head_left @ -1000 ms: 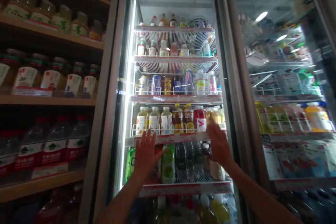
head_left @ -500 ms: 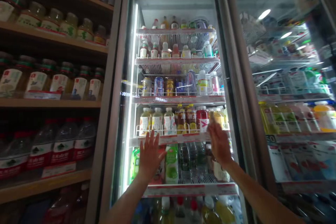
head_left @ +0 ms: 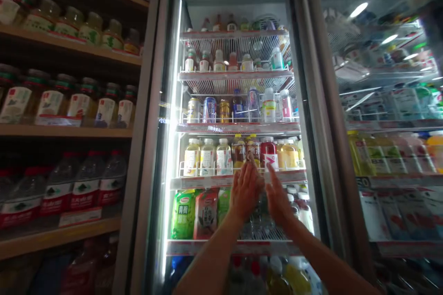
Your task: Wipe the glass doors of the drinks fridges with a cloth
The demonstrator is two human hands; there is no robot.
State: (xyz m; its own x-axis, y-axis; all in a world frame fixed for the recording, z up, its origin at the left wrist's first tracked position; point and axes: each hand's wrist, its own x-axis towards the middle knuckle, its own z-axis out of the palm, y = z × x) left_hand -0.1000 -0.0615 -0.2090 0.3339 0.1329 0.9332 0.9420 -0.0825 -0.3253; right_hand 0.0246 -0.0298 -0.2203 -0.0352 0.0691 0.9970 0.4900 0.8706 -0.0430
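My left hand [head_left: 245,191] is raised in front of a lit drinks cooler [head_left: 234,128], fingers stretched out and nothing in them. Close to its right, my right hand [head_left: 279,199] is held up edge-on, also with straight fingers and empty. A narrow gap lies between the two hands; both are a little blurred. Whether either one touches the glass cannot be made out. Behind them stand brown bottles with yellow caps [head_left: 238,152] and a red bottle [head_left: 269,150]. Lower down, a green pouch-like pack [head_left: 183,214] and a dark red one [head_left: 206,214] show; the hands hide the bottles beside them.
Wooden shelves [head_left: 65,131] on the left carry jars [head_left: 90,28] and red-capped water bottles [head_left: 83,179]. A metal door frame [head_left: 320,124] separates this cooler from another glass-fronted one with yellow bottles [head_left: 358,154] on the right. Reflected lights show on that glass.
My left hand has moved right, uncovering the green and dark red packs. My right hand has shifted slightly left and down. The hands are now close together; the view has shifted slightly.
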